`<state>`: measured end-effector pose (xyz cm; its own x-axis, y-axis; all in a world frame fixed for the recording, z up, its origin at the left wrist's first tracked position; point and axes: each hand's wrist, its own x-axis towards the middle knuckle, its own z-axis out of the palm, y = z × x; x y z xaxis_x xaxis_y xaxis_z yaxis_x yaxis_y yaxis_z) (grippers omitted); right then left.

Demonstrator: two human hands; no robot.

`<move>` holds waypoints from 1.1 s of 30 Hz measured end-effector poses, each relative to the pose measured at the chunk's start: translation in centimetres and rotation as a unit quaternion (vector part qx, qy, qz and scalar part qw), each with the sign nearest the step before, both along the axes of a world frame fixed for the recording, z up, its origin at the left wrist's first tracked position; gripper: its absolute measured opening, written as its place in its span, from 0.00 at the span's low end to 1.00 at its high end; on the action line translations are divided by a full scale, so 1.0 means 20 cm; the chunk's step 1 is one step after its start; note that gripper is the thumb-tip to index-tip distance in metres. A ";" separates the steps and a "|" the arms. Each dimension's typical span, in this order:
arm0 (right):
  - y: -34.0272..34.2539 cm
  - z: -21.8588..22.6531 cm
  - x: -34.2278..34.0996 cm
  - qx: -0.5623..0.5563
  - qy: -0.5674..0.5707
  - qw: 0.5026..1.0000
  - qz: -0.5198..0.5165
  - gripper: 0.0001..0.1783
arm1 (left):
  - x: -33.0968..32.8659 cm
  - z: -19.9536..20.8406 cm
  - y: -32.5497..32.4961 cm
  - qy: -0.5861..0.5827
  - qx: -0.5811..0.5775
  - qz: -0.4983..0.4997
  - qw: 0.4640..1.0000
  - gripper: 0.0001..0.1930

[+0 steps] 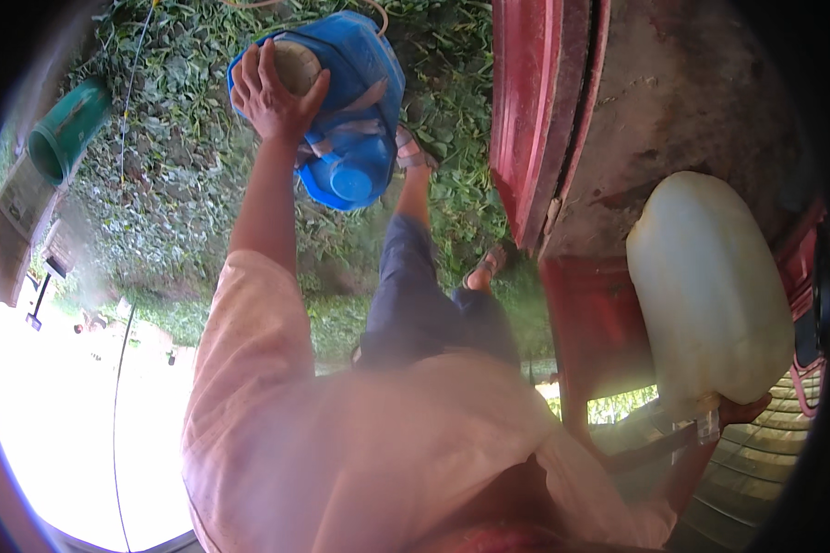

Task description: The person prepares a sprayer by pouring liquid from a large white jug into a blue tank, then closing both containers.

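A blue backpack sprayer (360,60) stands on the leafy ground near my feet, with a smaller round blue knob or cap (351,182) on its nearer side. My left hand (277,97) reaches to the pale round lid (297,66) on top, fingers spread over one side and thumb at the other, gripping its edge. At the far right a big whitish plastic jug (710,286) lies with its narrow end toward me. My right hand (745,411) is against that end, its fingers mostly hidden behind the jug. A small clear plastic piece (707,425) shows beside the hand.
Right of my legs stands a red metal body (539,120) with a dusty, stained panel (664,92). Curved metal rings (756,470) lie below the jug. A green tube-shaped container (69,129) is at the far left. A thin cord (136,83) crosses the leaves.
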<state>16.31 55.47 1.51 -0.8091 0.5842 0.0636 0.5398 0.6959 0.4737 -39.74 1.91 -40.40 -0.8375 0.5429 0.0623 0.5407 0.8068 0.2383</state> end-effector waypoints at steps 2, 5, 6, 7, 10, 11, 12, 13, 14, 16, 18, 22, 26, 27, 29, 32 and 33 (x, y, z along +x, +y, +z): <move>0.01 0.01 0.04 -0.019 0.042 0.998 -0.047 0.22 | 0.01 -0.01 0.01 0.005 0.005 0.018 1.000 0.45; 0.03 -0.01 0.06 -0.042 0.099 0.986 -0.126 0.21 | 0.06 -0.03 0.03 0.022 0.003 0.113 0.993 0.45; 0.01 -0.03 0.04 -0.045 0.106 0.985 -0.128 0.20 | 0.06 -0.03 0.04 0.017 -0.001 0.115 0.993 0.46; 0.00 -0.05 0.03 -0.048 0.114 0.984 -0.131 0.19 | 0.04 -0.04 0.06 0.017 0.006 0.121 0.992 0.46; 0.04 0.01 0.09 0.008 -0.016 0.997 -0.074 0.19 | 0.07 0.01 0.07 0.005 0.020 0.129 0.991 0.45; 0.05 0.01 0.09 0.022 -0.040 0.997 -0.056 0.19 | 0.07 0.00 0.06 0.010 0.011 0.129 0.991 0.45; 0.06 0.00 0.08 0.029 -0.035 0.998 -0.041 0.19 | 0.07 -0.01 0.05 0.015 0.002 0.131 0.991 0.46; 0.06 -0.02 0.07 0.036 -0.031 0.999 -0.026 0.20 | 0.07 -0.02 0.04 0.019 -0.008 0.133 0.991 0.46; 0.08 -0.01 0.10 0.046 -0.044 0.998 -0.016 0.21 | 0.06 -0.02 0.04 0.015 -0.009 0.133 0.991 0.46; 0.12 0.02 0.16 0.065 -0.072 0.995 0.004 0.22 | 0.06 -0.02 0.05 0.009 -0.002 0.129 0.992 0.47; 0.08 -0.01 0.12 0.045 -0.046 0.998 -0.027 0.23 | 0.06 -0.01 0.04 0.007 -0.006 0.127 0.992 0.48; 0.09 -0.01 0.08 0.043 -0.016 0.998 0.031 0.25 | 0.06 0.00 0.00 -0.009 -0.033 0.117 0.993 0.52; 0.08 -0.02 0.12 0.081 -0.068 0.994 -0.023 0.21 | -0.01 0.05 -0.08 -0.042 -0.051 -0.002 0.998 0.55; 0.08 -0.02 0.11 0.080 -0.064 0.995 0.000 0.20 | -0.05 0.06 -0.11 -0.038 -0.046 -0.064 0.996 0.55; 0.07 -0.03 0.07 0.041 -0.012 0.998 -0.037 0.20 | -0.13 0.05 -0.15 -0.030 -0.037 -0.186 0.981 0.54; 0.02 -0.03 0.03 -0.021 0.048 0.987 -0.154 0.21 | -0.14 0.00 -0.11 -0.007 -0.033 -0.159 0.987 0.48; 0.01 -0.02 0.04 -0.006 0.013 0.989 -0.150 0.21 | -0.12 0.00 -0.08 0.002 -0.038 -0.144 0.989 0.47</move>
